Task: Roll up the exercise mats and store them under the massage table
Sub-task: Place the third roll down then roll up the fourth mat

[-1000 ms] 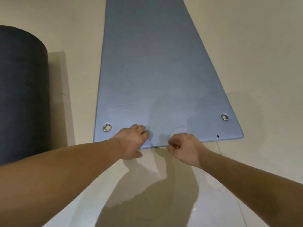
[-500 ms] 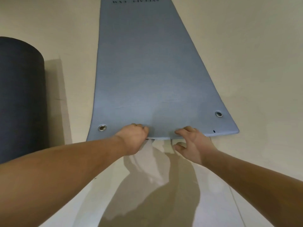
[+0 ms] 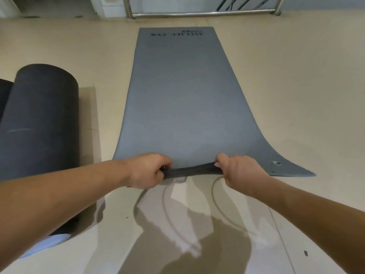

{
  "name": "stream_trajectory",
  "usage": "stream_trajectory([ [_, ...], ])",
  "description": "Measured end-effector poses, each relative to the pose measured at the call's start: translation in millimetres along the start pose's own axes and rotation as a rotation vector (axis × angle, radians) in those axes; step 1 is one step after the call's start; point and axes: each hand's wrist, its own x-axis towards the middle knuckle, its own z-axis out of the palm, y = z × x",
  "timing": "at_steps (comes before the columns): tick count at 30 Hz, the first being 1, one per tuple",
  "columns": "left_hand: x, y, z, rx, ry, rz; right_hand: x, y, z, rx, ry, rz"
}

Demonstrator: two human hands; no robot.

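A grey-blue exercise mat [image 3: 181,99] lies unrolled on the pale floor, stretching away from me, with dark lettering at its far end. Its near edge is lifted off the floor between my hands. My left hand [image 3: 148,171] grips that edge left of centre, fingers curled round it. My right hand [image 3: 237,171] grips the same edge right of centre. A metal eyelet [image 3: 276,162] shows near the mat's near right corner; the left eyelet is hidden behind my left arm.
A dark rolled-up mat [image 3: 39,131] lies on the floor at the left, close beside the flat one. A chrome rail with legs [image 3: 201,15] crosses the far wall. Bare floor spreads to the right.
Both hands have closed round the mat's near edge and raised it off the floor, curling it. My view has tilted up, showing the mat's far end and the rail.
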Motion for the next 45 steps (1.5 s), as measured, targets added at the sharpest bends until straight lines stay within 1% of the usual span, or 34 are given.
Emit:
stream_trajectory([
  [2,-11.4,2.1,-3.7,-0.09,-0.074,0.032,-6.3,4.6,-15.0,0.046,-0.059,-0.046],
  [6,-28.1,10.6,-20.7,-0.256,-0.28,0.066,-20.0,9.5,-40.7,0.219,-0.276,-0.131],
  [8,-28.7,10.6,-28.5,-0.325,-0.314,0.048,-20.6,11.7,-53.6,0.282,-0.331,-0.117],
  [9,-27.2,8.0,-30.0,-0.324,-0.303,0.036,-18.5,10.4,-58.1,0.249,-0.33,-0.101],
  [10,-25.1,4.7,-30.9,-0.302,-0.279,0.031,-15.8,7.1,-60.2,0.165,-0.303,-0.074],
  [12,-19.6,-2.9,-30.5,-0.233,-0.179,0.026,-11.9,-4.8,-56.5,-0.04,-0.194,0.029],
  [13,-15.8,-7.8,-30.7,-0.194,-0.107,0.021,-11.3,-11.8,-50.8,-0.089,-0.106,0.073],
  [15,-9.9,-15.2,-34.8,-0.116,0.026,-0.001,-10.1,-19.8,-38.7,-0.123,0.116,0.102],
  [16,-8.4,-16.1,-38.3,-0.046,0.095,-0.005,-7.7,-18.4,-33.9,-0.131,0.198,0.116],
  [17,-8.4,-14.0,-41.4,0.076,0.191,0.001,-3.8,-14.4,-30.4,-0.118,0.24,0.126],
  [18,-9.9,-8.4,-43.2,0.232,0.315,0.022,1.8,-8.9,-27.3,-0.092,0.246,0.132],
  [20,-16.9,13.1,-39.2,0.471,0.559,0.107,15.9,1.9,-24.3,-0.033,0.209,0.134],
  [21,-20.5,26.9,-31.0,0.521,0.587,0.128,25.9,8.1,-24.1,0.013,0.185,0.123],
  [22,-23.4,38.8,-19.4,0.532,0.537,0.113,37.4,14.8,-25.3,0.065,0.165,0.114],
  [23,-25.5,47.0,-5.9,0.52,0.431,0.062,48.2,19.3,-30.0,0.111,0.14,0.116],
  [24,-25.6,50.3,8.3,0.53,0.29,-0.006,57.7,21.6,-35.2,0.133,0.104,0.128],
  [25,-23.2,48.0,22.0,0.568,0.191,-0.055,65.9,21.7,-40.1,0.111,0.081,0.144],
  [26,-18.7,40.3,33.4,0.599,0.165,-0.074,72.2,19.5,-44.3,0.048,0.094,0.158],
  [27,-12.5,30.1,40.9,0.605,0.176,-0.083,74.9,14.1,-47.5,-0.034,0.145,0.172],
  [29,-0.3,13.6,44.4,0.563,0.227,-0.073,68.6,-3.1,-48.4,-0.117,0.313,0.156],
  [31,11.8,4.3,37.7,0.5,0.269,-0.035,49.7,-21.1,-42.6,-0.102,0.437,0.044],
  [32,17.0,1.4,33.0,0.473,0.272,-0.014,38.8,-28.9,-38.7,-0.091,0.439,-0.018],
  [33,21.3,-1.5,28.5,0.457,0.267,0.003,29.9,-34.1,-34.3,-0.09,0.378,-0.063],
  [35,27.4,-6.8,22.4,0.444,0.247,0.013,19.5,-37.1,-20.5,-0.149,0.137,-0.068],
  [36,29.0,-8.7,20.8,0.437,0.233,0.012,17.3,-36.4,-12.7,-0.203,0.045,-0.059],
  [37,29.7,-9.7,19.9,0.433,0.213,0.011,17.7,-34.8,-5.5,-0.241,0.008,-0.056],
  [40,31.1,-8.0,19.3,0.429,0.161,0.007,29.6,-28.1,4.5,-0.234,0.027,-0.083],
  [45,26.3,-4.3,15.8,0.38,0.093,0.009,46.2,-23.3,-7.3,-0.185,-0.032,-0.173],
])
